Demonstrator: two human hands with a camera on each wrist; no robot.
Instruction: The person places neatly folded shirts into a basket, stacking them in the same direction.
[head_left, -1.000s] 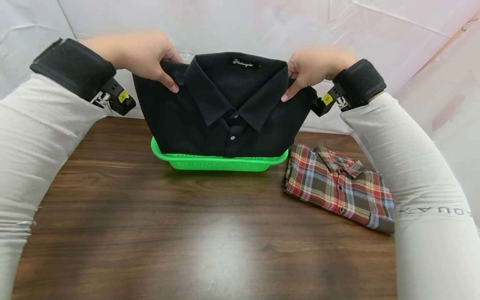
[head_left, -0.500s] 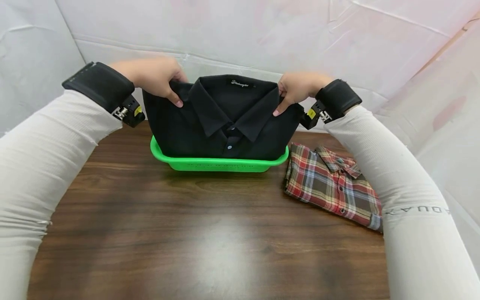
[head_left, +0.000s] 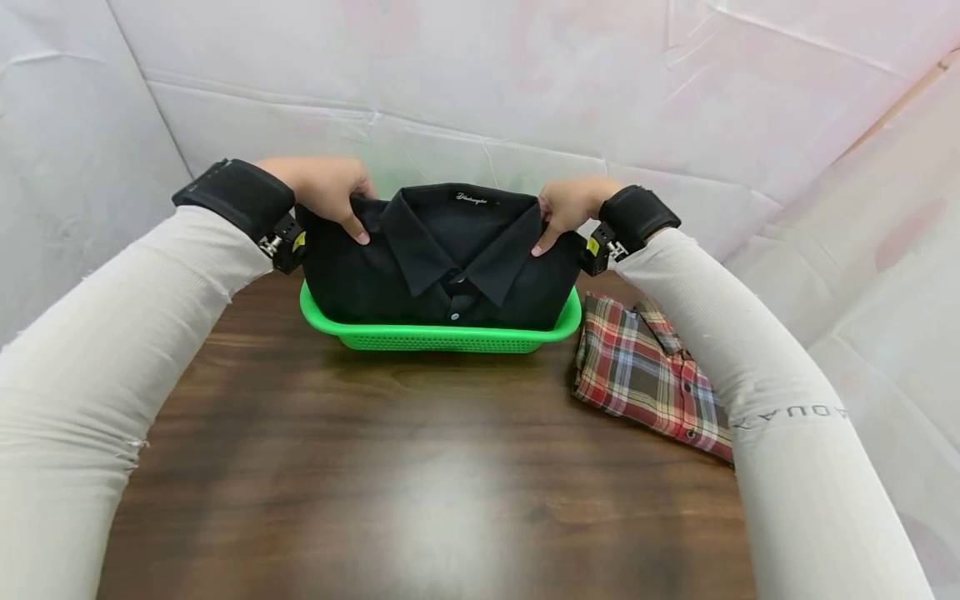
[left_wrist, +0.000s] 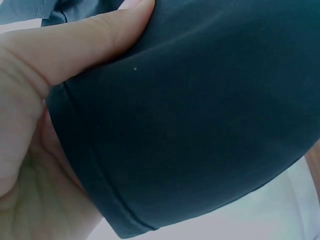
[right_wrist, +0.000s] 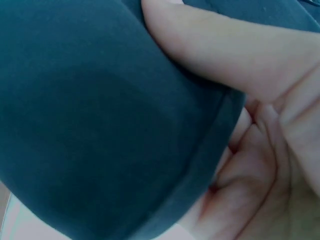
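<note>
Change: a second ago I held the shirt (head_left: 442,258) well above the basket (head_left: 442,337), most of its front showing; now its lower part sits inside the rim and only the upper half shows. My arms reach farther out and both hands are lower.
Shirt: black, folded, collar up, buttoned front facing me.
Long axis: runs left to right, along the basket's length, the fold standing nearly upright.
Where: in the green basket at the far middle of the table (head_left: 420,467), shoulders above the rim.
Left hand (head_left: 330,187): I pinch the shirt's left shoulder, thumb (left_wrist: 85,42) pressed on the front of the cloth, fingers curled behind it.
Right hand (head_left: 566,204): I pinch the right shoulder the same way, thumb (right_wrist: 215,45) across the front, fingers (right_wrist: 250,175) folded behind the edge.
Wrist views: both are filled by dark cloth and my clamped fingers; the folded hem runs across each.
Basket: perforated wall, long side towards me, resting on the dark wood.
Plaid shirt (head_left: 645,375): folded, lying flat on the table just right of the basket, partly under my right sleeve (head_left: 750,400).
Wall (head_left: 480,83): pale sheeting close behind the basket.
</note>
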